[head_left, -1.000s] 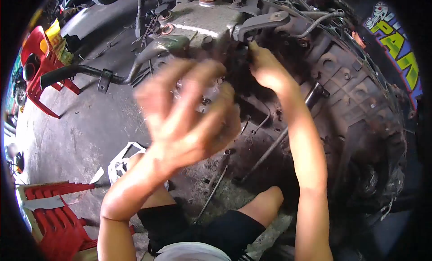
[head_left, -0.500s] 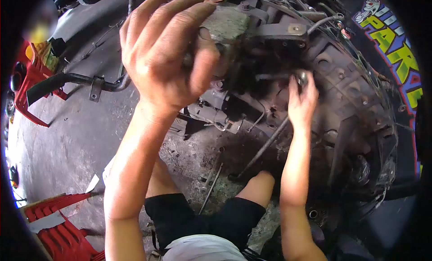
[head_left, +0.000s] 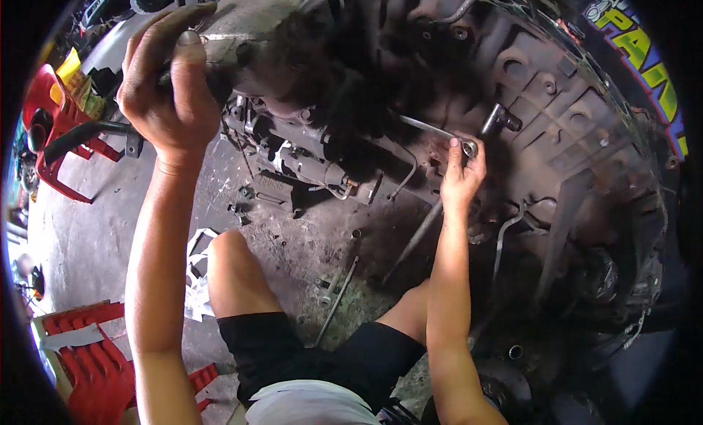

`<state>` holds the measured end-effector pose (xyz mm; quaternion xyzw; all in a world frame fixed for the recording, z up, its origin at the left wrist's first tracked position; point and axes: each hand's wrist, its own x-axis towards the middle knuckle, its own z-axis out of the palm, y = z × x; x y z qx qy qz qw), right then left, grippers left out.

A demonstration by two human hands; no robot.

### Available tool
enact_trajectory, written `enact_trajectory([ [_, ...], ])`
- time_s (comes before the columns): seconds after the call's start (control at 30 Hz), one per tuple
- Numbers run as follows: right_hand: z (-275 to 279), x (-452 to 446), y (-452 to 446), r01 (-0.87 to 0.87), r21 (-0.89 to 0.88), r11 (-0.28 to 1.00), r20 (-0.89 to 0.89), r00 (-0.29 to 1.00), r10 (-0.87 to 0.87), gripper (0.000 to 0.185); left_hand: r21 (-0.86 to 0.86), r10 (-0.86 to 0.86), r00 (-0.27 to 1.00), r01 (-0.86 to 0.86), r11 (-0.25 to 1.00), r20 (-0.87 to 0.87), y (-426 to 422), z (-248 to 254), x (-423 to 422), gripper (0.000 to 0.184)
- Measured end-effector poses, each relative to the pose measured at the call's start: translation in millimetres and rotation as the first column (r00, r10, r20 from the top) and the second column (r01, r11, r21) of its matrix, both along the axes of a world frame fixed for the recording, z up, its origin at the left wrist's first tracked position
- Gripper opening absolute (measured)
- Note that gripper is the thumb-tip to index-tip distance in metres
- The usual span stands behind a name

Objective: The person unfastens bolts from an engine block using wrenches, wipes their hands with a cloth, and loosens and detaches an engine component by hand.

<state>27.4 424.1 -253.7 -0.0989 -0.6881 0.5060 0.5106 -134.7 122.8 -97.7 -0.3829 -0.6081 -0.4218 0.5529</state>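
My right hand [head_left: 463,172] pinches the ring end of a wrench [head_left: 432,129] between thumb and fingers. The wrench's shaft runs up and left into the dark underside of a greasy vehicle assembly [head_left: 560,102]. Just right of that hand, a metal cylinder [head_left: 501,119] sticks out from the assembly. At upper left, my left hand [head_left: 172,88] is curled round the edge of a dark metal housing [head_left: 253,62]; part of its grip is hidden. A long bar [head_left: 417,242] slants down to the floor below my right hand.
A thin rod [head_left: 338,300] and a small socket-like ring [head_left: 356,234] lie on the stained floor [head_left: 293,256] between my legs. Red plastic chairs [head_left: 88,366] stand at left. A black pipe [head_left: 80,141] juts out left, and a lettered banner [head_left: 644,66] hangs at right.
The view has shifted. My left hand has moved left and curled at the housing's edge. My right hand sits slightly lower and left, still on the wrench, which shows more clearly now.
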Motion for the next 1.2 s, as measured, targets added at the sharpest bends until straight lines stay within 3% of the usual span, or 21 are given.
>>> enact_trajectory([
  [0.07,1.0,2.5,4.0,0.096,0.197,0.976,0.034,0.994,-0.105,0.008,0.013,-0.022,0.999,0.022,1.0,0.025,-0.1,-0.9,-1.2,0.025],
  [0.17,-2.7,4.8,8.4,0.046,0.105,0.993,0.056,0.997,-0.052,0.007,0.011,-0.03,0.999,0.03,0.999,0.027,-0.3,-1.4,-1.7,0.024],
  [0.27,-7.1,18.1,12.8,0.146,0.308,0.94,0.172,0.963,-0.206,0.006,0.03,-0.035,0.998,0.033,0.999,0.053,0.7,-2.7,0.8,0.023],
  [0.3,-9.4,22.2,9.6,0.146,0.279,0.949,0.171,0.965,-0.198,0.005,0.038,-0.034,0.998,0.032,0.999,0.061,1.1,-2.1,1.4,0.023],
  [0.4,-33.2,22.6,10.5,0.07,-0.055,0.996,0.122,0.991,-0.063,0.005,0.003,-0.006,1.0,0.006,1.0,0.002,-0.9,0.1,-0.1,0.023],
  [0.53,-35.8,30.5,24.2,0.08,0.139,0.987,0.364,0.923,-0.126,0.01,-0.017,0.059,0.998,-0.06,0.998,-0.022,-2.1,1.7,0.6,0.021],
  [0.57,-32.4,31.5,26.4,0.105,0.266,0.958,0.477,0.85,-0.225,0.015,-0.014,0.048,0.998,-0.048,0.999,-0.034,-1.5,1.7,-0.2,0.021],
  [0.67,-22.3,28.0,25.2,0.123,0.369,0.921,0.456,0.84,-0.295,0.018,-0.003,0.026,0.998,-0.026,1.0,-0.058,-1.3,2.8,-3.0,0.019],
  [0.87,-21.9,25.0,31.0,0.067,0.31,0.948,0.501,0.836,-0.223,0.02,-0.011,0.051,0.998,-0.051,0.999,-0.046,-2.6,2.3,-1.8,0.018],
  [1.0,-13.4,23.2,20.8,0.074,0.37,0.926,0.542,0.792,-0.28,0.021,0.068,0.016,1.0,-0.015,0.998,-0.009,1.4,-2.5,-0.7,0.017],
  [1.03,-14.8,23.7,16.9,0.078,0.336,0.939,0.535,0.805,-0.258,0.021,-0.002,0.097,0.993,-0.097,0.995,0.061,2.8,-0.8,9.1,0.028],
  [1.2,-25.5,27.3,14.9,0.084,0.288,0.954,0.524,0.82,-0.23,0.021,0.004,0.013,0.997,-0.013,1.0,-0.078,-1.5,1.1,-4.9,0.016],
])
